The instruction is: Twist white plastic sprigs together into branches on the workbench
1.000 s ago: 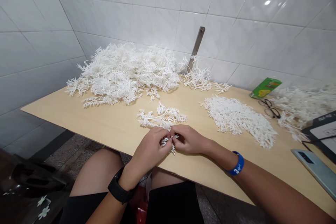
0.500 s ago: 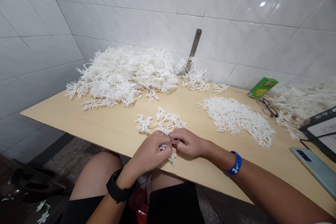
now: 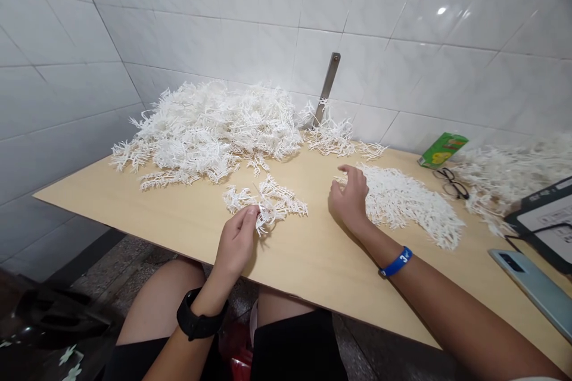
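My left hand (image 3: 236, 243) pinches a white branched plastic sprig (image 3: 277, 205) between thumb and fingers, close above the table's front part. The sprig's twigs spread forward and to the right of the fingertips. My right hand (image 3: 351, 197) is apart from it, fingers curved and spaced with nothing seen in them. It hovers at the left end of a flat pile of small white pieces (image 3: 409, 202), covering part of it. Toward the back left lies a large heap of white branched sprigs (image 3: 214, 125).
A smaller white bunch (image 3: 333, 138) lies by an upright metal bar (image 3: 328, 86) at the tiled wall. On the right are a green box (image 3: 443, 150), glasses (image 3: 456, 189), another white heap (image 3: 518, 169), a dark-framed device (image 3: 547, 217) with a cable, and a phone (image 3: 529, 286).
My hands have come apart. The right moved right and forward to the flat pile, its fingers opening. The left shifted slightly left, still gripping the sprig.
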Demonstrator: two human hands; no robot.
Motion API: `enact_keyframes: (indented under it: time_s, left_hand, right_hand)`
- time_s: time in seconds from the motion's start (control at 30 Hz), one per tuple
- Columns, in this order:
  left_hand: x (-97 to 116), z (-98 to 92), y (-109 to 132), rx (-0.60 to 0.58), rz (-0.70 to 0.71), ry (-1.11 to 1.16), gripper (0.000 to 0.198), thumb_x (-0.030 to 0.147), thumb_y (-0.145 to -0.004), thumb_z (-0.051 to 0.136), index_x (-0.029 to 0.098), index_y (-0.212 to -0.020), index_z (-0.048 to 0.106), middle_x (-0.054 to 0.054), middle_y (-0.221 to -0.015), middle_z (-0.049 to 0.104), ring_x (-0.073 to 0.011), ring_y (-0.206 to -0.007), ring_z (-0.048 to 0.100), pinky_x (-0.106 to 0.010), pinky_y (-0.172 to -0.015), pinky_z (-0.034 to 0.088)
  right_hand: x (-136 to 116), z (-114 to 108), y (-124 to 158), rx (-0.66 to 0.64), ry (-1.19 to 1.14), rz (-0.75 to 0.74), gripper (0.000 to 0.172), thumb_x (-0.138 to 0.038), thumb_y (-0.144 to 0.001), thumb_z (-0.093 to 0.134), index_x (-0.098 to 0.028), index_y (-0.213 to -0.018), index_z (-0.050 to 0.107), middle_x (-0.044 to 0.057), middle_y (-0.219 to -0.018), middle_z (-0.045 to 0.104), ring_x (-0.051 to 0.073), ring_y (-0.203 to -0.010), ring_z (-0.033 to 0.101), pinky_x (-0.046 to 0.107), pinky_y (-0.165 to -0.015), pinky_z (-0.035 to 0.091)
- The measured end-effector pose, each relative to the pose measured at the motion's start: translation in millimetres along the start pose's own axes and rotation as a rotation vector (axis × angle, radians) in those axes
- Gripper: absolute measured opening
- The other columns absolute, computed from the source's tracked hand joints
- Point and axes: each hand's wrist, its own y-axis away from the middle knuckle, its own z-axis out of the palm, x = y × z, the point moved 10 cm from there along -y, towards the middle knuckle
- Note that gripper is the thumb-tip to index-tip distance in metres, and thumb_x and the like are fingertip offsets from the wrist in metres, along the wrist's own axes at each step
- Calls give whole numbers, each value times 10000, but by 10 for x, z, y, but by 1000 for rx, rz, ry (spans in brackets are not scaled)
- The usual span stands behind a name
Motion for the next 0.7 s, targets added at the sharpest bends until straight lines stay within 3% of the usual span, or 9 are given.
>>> enact_keyframes:
  time_s: [0.07,0.1,0.23,0.3,0.47,0.57,0.7]
  left_hand:
    - [24,23,-9,-29,27,12,362,420,-934,387,163,-865,632,-52,-883,648,-187,-913,593,-278,-825,455]
    - [41,36,-10,-43,45,12,356,403,-933,392,160,-928,652,-71,-984,669,-202,-1010,595,-294,-900,449]
    - [99,142,13,-130,133,-46,332,283,-914,425,163,-1114,661,-94,-1217,646,-213,-1182,562,-330,-1027,424]
    - [129,205,43,-165,202,-110,355,208,-905,406,168,-1156,654,-92,-1254,632,-205,-1204,554,-335,-1048,422]
    - [160,333,114,-203,316,-272,443,65,-854,365,170,-1178,649,-89,-1249,639,-204,-1181,575,-353,-1039,445]
    - [196,393,142,-238,339,-299,425,77,-875,378,200,-1186,641,-73,-1247,639,-197,-1167,579,-343,-1013,460]
    - [280,413,165,-258,344,-302,338,161,-906,437,222,-1178,627,-67,-1221,643,-194,-1131,584,-337,-992,459]
  right_hand:
    - [-196,-5,46,-9,3,-129,274,-192,-814,525,-203,-1087,519,113,-1151,563,285,-1109,492,475,-939,375]
    - [-326,24,102,-53,-42,-205,279,-185,-826,518,-206,-1104,522,114,-1152,572,281,-1119,501,477,-953,383]
    - [-882,190,496,-363,-305,-532,186,-171,-891,473,-212,-1050,560,88,-991,641,219,-956,593,383,-838,489]
    - [-1036,255,674,-508,-364,-627,163,-194,-907,482,-205,-1046,565,77,-940,657,195,-871,610,347,-773,503]
    - [-1003,407,741,-706,-373,-526,293,-410,-881,583,-196,-1080,560,47,-882,655,157,-754,589,298,-698,483]
    - [-1007,456,774,-759,-338,-528,359,-506,-808,651,-190,-961,576,24,-799,623,142,-689,545,275,-641,437]
    - [-1023,481,819,-762,-268,-553,170,-352,-875,584,-182,-873,582,9,-712,577,131,-645,493,261,-606,379]
